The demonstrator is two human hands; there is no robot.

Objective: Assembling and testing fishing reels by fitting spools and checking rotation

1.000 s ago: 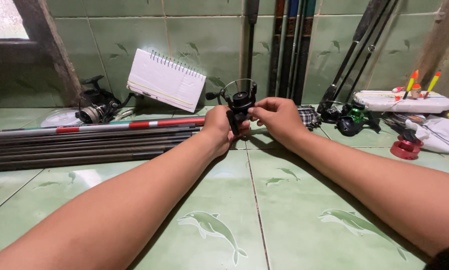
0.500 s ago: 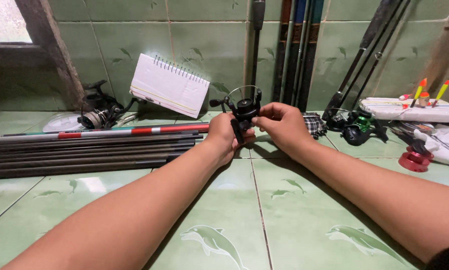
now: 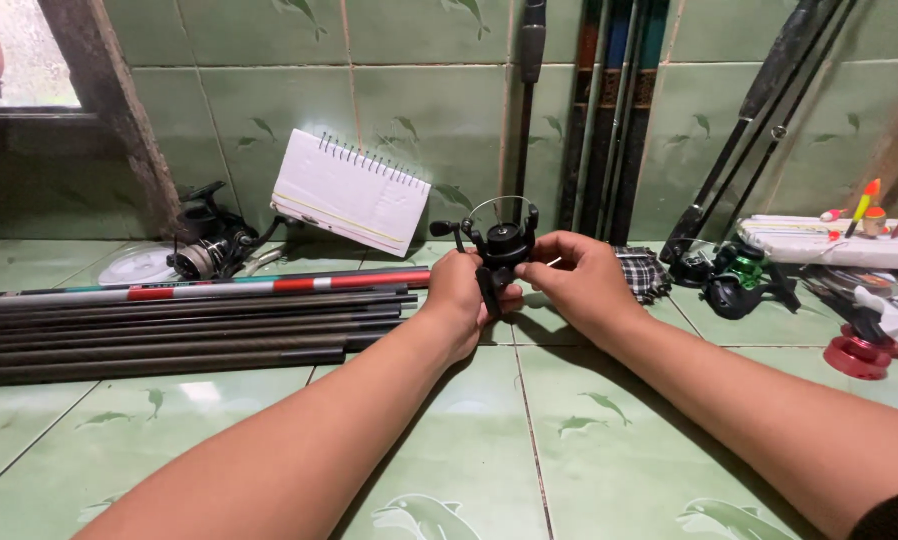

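A small black spinning fishing reel (image 3: 499,243) with a thin wire bail is held upright just above the green tiled floor. My left hand (image 3: 459,300) grips its stem from the left and below. My right hand (image 3: 574,275) closes on the reel body from the right, fingers pinched near the spool. The reel's crank handle sticks out to the left. Both forearms reach in from the bottom of the frame.
A bundle of dark rod sections (image 3: 169,335) with a red-and-white one lies on the left. Behind it are another reel (image 3: 209,250), a spiral notepad (image 3: 351,192) against the wall and upright rods (image 3: 609,110). On the right are a green-black reel (image 3: 734,275), a red spool (image 3: 857,355) and floats (image 3: 864,205).
Both hands and the reel keep the same grip; the view has shifted slightly, so they sit a little lower in the frame. Nothing else has moved.
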